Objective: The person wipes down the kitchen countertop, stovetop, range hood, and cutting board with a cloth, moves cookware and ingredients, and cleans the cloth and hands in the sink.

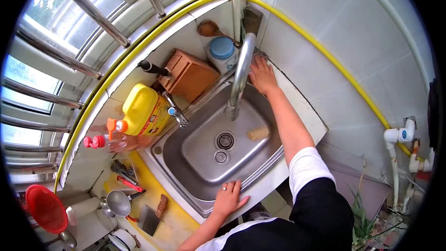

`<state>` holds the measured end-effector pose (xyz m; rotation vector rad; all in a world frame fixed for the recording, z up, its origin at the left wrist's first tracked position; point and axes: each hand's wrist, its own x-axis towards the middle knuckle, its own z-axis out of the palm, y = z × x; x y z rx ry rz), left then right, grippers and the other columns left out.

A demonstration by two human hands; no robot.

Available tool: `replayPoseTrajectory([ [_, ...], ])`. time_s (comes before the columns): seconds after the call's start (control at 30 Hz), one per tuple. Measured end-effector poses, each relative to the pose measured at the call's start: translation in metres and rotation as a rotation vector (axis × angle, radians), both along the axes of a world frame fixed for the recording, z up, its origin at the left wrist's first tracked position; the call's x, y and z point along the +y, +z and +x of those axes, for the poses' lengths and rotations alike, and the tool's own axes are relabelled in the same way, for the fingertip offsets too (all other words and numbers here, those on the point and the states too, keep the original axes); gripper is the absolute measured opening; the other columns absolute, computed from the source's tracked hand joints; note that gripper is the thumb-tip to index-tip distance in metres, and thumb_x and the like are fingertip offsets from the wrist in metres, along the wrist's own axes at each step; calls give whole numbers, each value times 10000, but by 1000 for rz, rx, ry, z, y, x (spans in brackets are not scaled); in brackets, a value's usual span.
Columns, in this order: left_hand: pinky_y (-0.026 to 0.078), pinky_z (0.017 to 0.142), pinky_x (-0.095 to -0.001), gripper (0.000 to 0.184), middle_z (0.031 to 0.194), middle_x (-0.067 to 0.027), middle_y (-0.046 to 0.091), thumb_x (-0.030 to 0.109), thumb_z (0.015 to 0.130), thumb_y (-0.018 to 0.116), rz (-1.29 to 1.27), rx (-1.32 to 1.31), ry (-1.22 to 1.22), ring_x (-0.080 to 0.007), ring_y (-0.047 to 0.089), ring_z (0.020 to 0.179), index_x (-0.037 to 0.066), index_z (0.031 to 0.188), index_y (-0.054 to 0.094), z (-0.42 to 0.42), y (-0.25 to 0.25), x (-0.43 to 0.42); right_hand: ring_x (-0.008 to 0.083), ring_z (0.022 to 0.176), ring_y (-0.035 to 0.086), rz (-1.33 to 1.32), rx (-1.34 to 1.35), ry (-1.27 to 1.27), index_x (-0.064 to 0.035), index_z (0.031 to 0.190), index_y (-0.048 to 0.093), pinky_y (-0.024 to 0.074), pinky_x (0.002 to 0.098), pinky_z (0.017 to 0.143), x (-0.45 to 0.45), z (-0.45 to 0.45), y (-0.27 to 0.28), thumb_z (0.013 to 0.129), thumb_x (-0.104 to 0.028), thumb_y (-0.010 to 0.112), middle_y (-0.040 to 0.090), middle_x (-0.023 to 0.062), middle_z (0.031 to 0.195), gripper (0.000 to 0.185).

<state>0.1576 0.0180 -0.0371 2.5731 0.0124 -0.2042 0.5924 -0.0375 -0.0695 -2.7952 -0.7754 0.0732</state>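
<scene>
My right hand [264, 75] reaches behind the sink's corner, its fingers pressed on a crumpled dark grey cloth [260, 55] against the wall ledge. Most of that cloth is hidden under the fingertips. My left hand [227, 200] rests on the near rim of the steel sink [203, 172], fingers spread and holding nothing; a ring shows on one finger. Inside the basin lies a tan sponge-like block [258, 133], to the right of the drain [226, 140]. The curved faucet [242, 72] hangs over the basin, left of my right forearm.
Behind the sink stand a brown knife block [188, 75], a blue-lidded tub [222, 48] and a yellow jug [146, 111]. A small tap [174, 110] rises at the rim. A cleaver [149, 219] and strainer [118, 203] lie left. A yellow hose [320, 46] runs along the wall.
</scene>
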Motion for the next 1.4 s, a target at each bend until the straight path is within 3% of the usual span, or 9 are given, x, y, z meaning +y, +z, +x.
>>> replayPoseTrajectory([
  [0.37, 499, 721, -426, 674, 1021, -153, 535, 492, 764, 648, 41, -11, 7, -326, 545, 920, 30, 1228, 491, -7, -6, -2, 310, 1430, 176, -19, -3, -285, -134, 1429, 372, 171, 552, 1122, -207, -170, 5, 930, -306, 472, 233, 132, 1534, 537],
  [0.5, 505, 728, -422, 659, 1016, -162, 534, 470, 769, 643, 66, -57, 12, -323, 552, 928, 31, 1233, 479, -10, -6, -3, 344, 1428, 163, -4, -98, -439, -121, 1425, 375, 165, 556, 1121, -221, -238, -10, 930, -297, 462, 212, 151, 1537, 532],
  [0.6, 504, 748, -430, 633, 1039, -180, 535, 417, 833, 589, 43, -9, 44, -336, 558, 944, 3, 1284, 428, -13, -18, -3, 382, 1419, 159, -15, -105, -267, -108, 1430, 354, 162, 566, 1119, -186, -325, -13, 930, -302, 455, 197, 180, 1534, 546],
  [0.7, 457, 854, -454, 508, 1102, -200, 537, 231, 858, 583, -208, -230, 188, -382, 535, 1004, -6, 1279, 429, -19, -24, 2, 380, 1417, 161, 74, -13, -51, -121, 1406, 372, 159, 592, 1112, -154, -404, -6, 908, -329, 497, 207, 186, 1522, 554],
  [0.9, 444, 886, -443, 381, 1106, -166, 542, 51, 778, 612, -281, -473, 318, -370, 516, 1045, 47, 1153, 543, -54, 24, 6, 340, 1407, 198, -91, -99, 73, -166, 1400, 359, 145, 650, 1081, -169, -385, 2, 904, -328, 486, 263, 144, 1491, 537],
  [0.93, 448, 879, -435, 351, 1101, -155, 544, 48, 771, 613, -308, -451, 322, -363, 523, 1034, 54, 1118, 561, -68, 43, 2, 336, 1406, 199, -99, -112, 24, -192, 1390, 364, 147, 648, 1085, -170, -376, -1, 906, -338, 493, 246, 146, 1510, 522],
  [1.03, 466, 833, -418, 254, 1059, -124, 555, 47, 754, 622, -365, -441, 391, -333, 546, 991, 65, 1007, 601, -104, 62, -14, 364, 1414, 175, -18, -110, -168, -97, 1419, 337, 150, 581, 1113, -147, -384, -10, 910, -345, 491, 203, 180, 1526, 587],
  [1.23, 470, 801, -394, 199, 965, -133, 584, 34, 773, 595, -378, -411, 640, -322, 576, 918, 41, 971, 613, -171, 58, -59, 425, 1399, 157, 149, -42, 344, -77, 1434, 318, 165, 563, 1113, -125, -462, -7, 876, -323, 559, 227, 235, 1490, 656],
  [1.4, 484, 759, -396, 237, 963, -131, 559, 81, 805, 594, -417, -301, 639, -329, 582, 883, 75, 1042, 596, -214, 58, -95, 354, 1416, 172, 87, -11, 555, -152, 1451, 316, 165, 546, 1121, -114, -479, -1, 847, -332, 601, 244, 157, 1504, 692],
])
